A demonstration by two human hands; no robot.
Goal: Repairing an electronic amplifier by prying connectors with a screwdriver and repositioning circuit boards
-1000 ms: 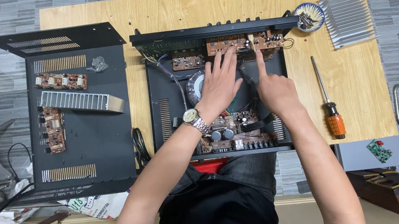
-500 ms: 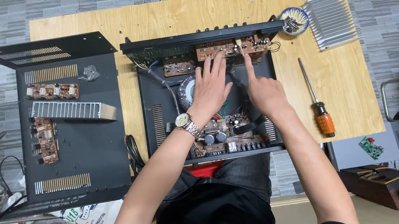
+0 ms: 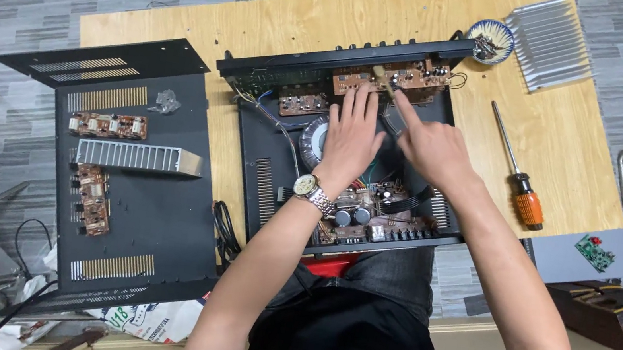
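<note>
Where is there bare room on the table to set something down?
Bare wood lies between the screwdriver and the finned metal block, and along the table's far left edge behind the black cover. Inside the open chassis, under both hands, it is crowded.

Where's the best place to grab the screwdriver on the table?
Take the screwdriver by its orange handle, the thick end nearest the person. It lies flat on the table, shaft angled away toward the finned heatsink, with bare wood on both sides. Coming down from above with the right hand, the closer one, looks easiest.
</note>
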